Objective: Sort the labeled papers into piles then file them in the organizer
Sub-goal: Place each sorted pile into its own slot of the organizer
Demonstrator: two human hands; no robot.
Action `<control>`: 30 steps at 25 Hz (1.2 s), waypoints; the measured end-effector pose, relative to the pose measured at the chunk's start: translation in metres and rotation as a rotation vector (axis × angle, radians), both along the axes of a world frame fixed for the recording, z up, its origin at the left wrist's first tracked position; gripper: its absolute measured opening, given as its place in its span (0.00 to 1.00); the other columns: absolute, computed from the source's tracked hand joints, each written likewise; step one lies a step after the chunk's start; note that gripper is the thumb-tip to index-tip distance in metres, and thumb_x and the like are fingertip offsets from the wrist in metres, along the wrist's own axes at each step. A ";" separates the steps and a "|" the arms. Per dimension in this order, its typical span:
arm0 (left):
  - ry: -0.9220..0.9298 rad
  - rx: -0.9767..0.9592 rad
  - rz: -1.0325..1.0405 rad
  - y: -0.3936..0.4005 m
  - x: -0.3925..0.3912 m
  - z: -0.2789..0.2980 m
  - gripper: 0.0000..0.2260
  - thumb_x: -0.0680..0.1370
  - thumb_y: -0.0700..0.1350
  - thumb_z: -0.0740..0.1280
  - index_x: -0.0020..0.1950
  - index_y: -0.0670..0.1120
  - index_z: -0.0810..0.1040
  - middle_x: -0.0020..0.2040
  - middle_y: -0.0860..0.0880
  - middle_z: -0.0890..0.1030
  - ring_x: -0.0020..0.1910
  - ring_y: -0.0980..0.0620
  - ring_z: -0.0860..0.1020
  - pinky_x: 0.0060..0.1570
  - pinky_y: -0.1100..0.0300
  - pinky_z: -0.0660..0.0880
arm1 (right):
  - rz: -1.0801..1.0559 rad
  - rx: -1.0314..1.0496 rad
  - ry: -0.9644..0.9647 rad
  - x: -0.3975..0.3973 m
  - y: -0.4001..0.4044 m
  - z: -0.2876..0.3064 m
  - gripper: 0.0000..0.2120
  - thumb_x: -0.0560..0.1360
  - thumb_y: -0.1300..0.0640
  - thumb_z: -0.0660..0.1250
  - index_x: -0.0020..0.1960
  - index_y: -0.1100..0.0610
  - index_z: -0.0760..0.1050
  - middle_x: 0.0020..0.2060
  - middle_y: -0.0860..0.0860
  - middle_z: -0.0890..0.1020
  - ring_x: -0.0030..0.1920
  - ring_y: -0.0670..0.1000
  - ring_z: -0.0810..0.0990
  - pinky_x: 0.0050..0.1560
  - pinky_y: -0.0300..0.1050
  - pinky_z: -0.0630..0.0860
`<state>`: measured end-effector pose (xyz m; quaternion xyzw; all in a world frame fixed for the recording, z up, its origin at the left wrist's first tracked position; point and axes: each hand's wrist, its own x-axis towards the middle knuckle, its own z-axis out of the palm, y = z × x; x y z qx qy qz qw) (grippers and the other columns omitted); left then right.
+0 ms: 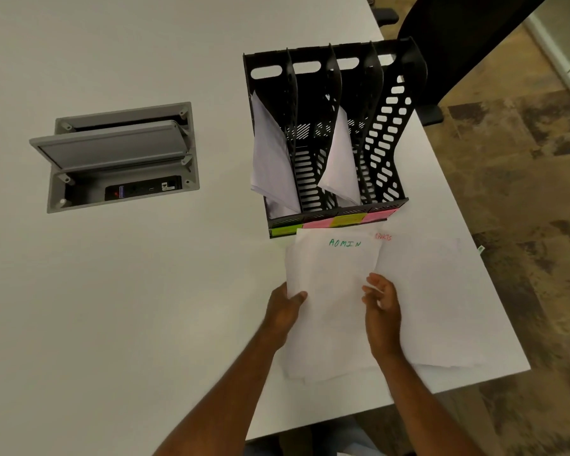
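My left hand [285, 307]: grips the left edge of the ADMIN stack [331, 291], thumb on top of the sheet, fingers hidden beneath.
My right hand [380, 307]: lies on the stack's right side with fingers loosely bent; I cannot tell if it pinches the edge or only steadies it.
ADMIN stack: straight ahead of both hands, its far edge just short of the organizer [329, 133], overlapping the coloured labels [333, 222] on its front lip.
Long axis: runs away from me, in line with the slots.
Other pile [435, 297]: flat on the table [145, 307] just to the right, partly under the ADMIN stack, red lettering at its top.
Organizer: four slots; first and third from the left already hold paper, second and fourth look free.
Nearer hand: both reach equally; the left has the surer hold.
Next move, as I judge it: lift and tip the stack upright, then forward into a free slot.
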<state>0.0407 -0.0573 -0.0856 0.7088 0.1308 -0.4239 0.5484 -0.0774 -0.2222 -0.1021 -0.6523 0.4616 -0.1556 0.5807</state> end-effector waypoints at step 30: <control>-0.048 -0.230 0.132 0.094 0.056 0.042 0.17 0.78 0.45 0.72 0.66 0.45 0.79 0.58 0.45 0.86 0.58 0.42 0.84 0.55 0.50 0.81 | 0.382 0.431 -0.151 0.048 0.014 0.058 0.37 0.66 0.43 0.79 0.71 0.46 0.69 0.64 0.46 0.80 0.63 0.46 0.79 0.54 0.38 0.78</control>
